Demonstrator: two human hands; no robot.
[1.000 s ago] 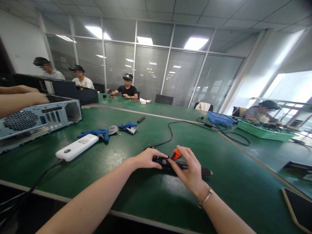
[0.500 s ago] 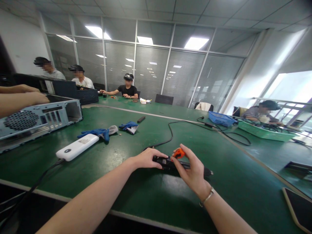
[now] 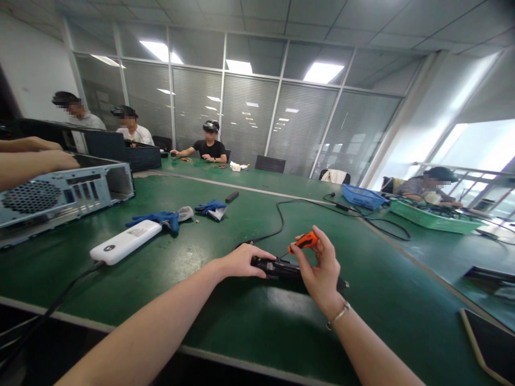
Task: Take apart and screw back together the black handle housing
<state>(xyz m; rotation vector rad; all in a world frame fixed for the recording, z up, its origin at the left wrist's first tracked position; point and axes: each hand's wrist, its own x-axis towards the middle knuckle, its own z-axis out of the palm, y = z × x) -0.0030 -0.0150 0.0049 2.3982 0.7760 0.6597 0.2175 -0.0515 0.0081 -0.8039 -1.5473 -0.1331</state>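
A long black device (image 3: 284, 269) lies on the green table in front of me, with a pale tip showing at its right end. My left hand (image 3: 242, 261) is closed around its left end, thumb on the near side and fingers on the far side. In my right hand (image 3: 323, 271) is a small orange and black screwdriver (image 3: 306, 241), pinched by its handle. Its thin shaft slants down and left to the top of the device near my left fingertips. Whether the tip sits in a screw is too small to tell. My right hand hides part of the device.
A black cable (image 3: 282, 214) runs behind my hands. Blue gloves (image 3: 211, 207) and a white power strip (image 3: 125, 242) lie left, near a metal computer case (image 3: 68, 193) with another person's hands over it. Blue (image 3: 364, 197) and green (image 3: 434, 217) baskets and a phone (image 3: 488, 343) are right.
My right hand has tilted the screwdriver's handle up and to the right, so its shaft now shows. My left hand stays on the device. The view has shifted slightly.
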